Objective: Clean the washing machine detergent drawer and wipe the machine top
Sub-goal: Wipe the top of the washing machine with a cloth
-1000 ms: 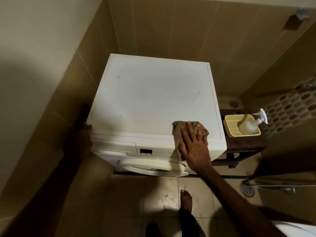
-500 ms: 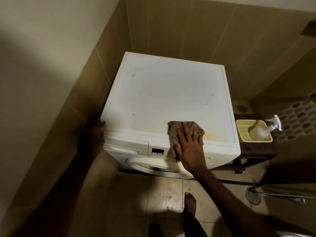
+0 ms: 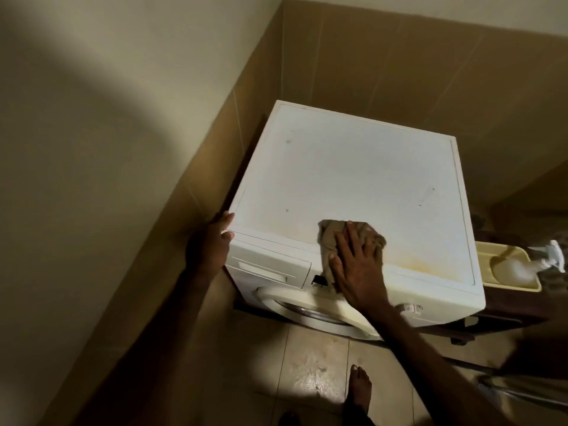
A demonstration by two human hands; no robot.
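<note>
Cloth (image 3: pixel 353 238) lies pressed under the spread right hand (image 3: pixel 356 269) at the machine top (image 3: pixel 353 167)'s front edge, unwiped surface stretching away behind; left hand (image 3: pixel 212 244) apparently grips the near-left corner.

1. The washing machine (image 3: pixel 353 186) is white and stands in a corner by the tan tiled walls.
2. Its flat top has a few small dark marks and a yellow stain near the front right edge.
3. The detergent drawer (image 3: pixel 270 265) is at the front, top left. It is pushed in.
4. A brown cloth (image 3: pixel 330 238) lies crumpled at the front edge of the top. Part of it hangs down over the front panel.
</note>
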